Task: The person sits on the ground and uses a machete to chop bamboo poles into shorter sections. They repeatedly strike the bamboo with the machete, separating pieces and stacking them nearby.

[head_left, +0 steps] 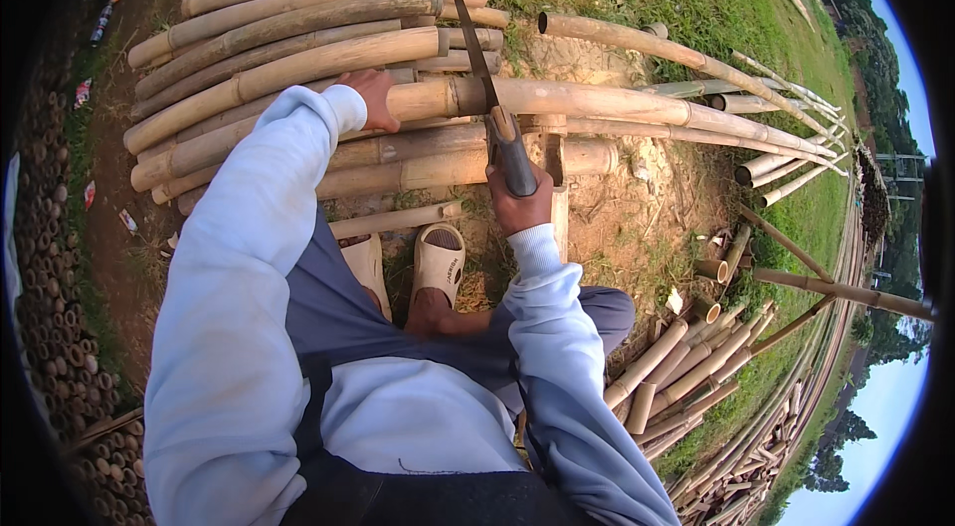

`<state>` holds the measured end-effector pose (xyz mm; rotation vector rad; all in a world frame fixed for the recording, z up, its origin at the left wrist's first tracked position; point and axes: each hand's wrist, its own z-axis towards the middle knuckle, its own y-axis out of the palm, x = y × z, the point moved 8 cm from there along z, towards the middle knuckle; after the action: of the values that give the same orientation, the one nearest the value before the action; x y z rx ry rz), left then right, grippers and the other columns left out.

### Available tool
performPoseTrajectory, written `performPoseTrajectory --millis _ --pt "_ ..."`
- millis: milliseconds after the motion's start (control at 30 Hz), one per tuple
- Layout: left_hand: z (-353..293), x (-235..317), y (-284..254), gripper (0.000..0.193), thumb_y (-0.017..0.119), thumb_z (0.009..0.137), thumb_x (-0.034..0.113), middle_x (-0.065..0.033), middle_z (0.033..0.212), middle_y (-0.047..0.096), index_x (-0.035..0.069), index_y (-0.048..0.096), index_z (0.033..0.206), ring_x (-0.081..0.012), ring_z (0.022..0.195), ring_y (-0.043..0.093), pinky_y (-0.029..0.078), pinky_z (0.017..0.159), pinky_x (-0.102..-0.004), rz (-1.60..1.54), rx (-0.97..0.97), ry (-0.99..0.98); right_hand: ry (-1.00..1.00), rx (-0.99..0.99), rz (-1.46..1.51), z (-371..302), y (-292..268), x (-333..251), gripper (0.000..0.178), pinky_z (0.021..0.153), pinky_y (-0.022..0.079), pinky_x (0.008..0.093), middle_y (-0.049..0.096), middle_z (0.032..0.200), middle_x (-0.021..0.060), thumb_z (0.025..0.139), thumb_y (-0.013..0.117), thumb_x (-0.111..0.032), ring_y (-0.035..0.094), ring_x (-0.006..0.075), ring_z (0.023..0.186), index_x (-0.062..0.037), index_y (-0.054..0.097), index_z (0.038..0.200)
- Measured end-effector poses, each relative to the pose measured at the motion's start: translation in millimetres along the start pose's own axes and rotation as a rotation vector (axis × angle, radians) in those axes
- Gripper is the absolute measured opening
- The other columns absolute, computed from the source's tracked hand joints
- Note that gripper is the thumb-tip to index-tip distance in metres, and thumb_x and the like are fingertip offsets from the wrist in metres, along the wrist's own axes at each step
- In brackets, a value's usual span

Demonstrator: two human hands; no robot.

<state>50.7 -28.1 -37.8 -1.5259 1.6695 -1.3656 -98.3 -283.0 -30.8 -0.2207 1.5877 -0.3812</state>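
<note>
My right hand [521,200] is closed round the dark handle of a handsaw [476,41]. The saw's long blade points away from me and lies across a thick bamboo pole [597,100], close to a dark ring on it. Left of the blade, my left hand [370,100] grips the same pole, with some fingers out of sight. Beneath the pole, just right of the saw handle, stands an upright bamboo post [556,168]. Whether the blade has cut into the pole cannot be made out.
Cut bamboo lengths [288,24] lie side by side at the far left. My sandalled feet [439,263] stand just below the poles. Shorter bamboo pieces [696,367] are heaped at the right, near a slanting bamboo frame [846,289]. Stacked bamboo ends [65,307] line the left edge.
</note>
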Motion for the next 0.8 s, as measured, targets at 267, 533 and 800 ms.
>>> performPoseTrajectory --millis 267,533,800 --pt "1.3 -2.6 9.5 0.066 0.078 0.068 0.042 -0.0221 0.122 0.067 -0.001 0.064 0.116 -0.0371 0.118 0.061 0.046 0.103 -0.0489 0.010 0.022 0.028 0.350 -0.016 -0.131 -226.2 -87.5 -65.8 0.031 0.084 0.051 0.0279 0.072 0.096 0.0082 0.087 0.070 -0.003 0.065 0.0114 0.089 0.0030 0.066 0.118" --pt "6.0 -5.5 19.3 0.076 0.077 0.066 0.041 -0.0199 0.132 0.061 0.005 0.062 0.131 -0.0367 0.127 0.055 0.041 0.107 -0.0503 0.031 -0.096 -0.018 0.152 0.104 -0.012 -44.5 -13.2 -1.0 0.017 0.064 0.048 0.0310 0.064 0.073 0.0077 0.089 0.073 -0.012 0.056 0.0107 0.069 0.0023 0.066 0.096" --pt "-3.2 1.1 11.1 0.060 0.078 0.064 0.041 -0.0235 0.114 0.070 0.001 0.071 0.109 -0.0388 0.111 0.065 0.049 0.100 -0.0474 -0.003 0.048 0.062 0.333 0.026 0.066 -153.7 -48.7 -27.0 0.018 0.072 0.050 0.0282 0.066 0.082 0.0057 0.089 0.071 -0.006 0.058 0.0108 0.074 0.0006 0.067 0.106"
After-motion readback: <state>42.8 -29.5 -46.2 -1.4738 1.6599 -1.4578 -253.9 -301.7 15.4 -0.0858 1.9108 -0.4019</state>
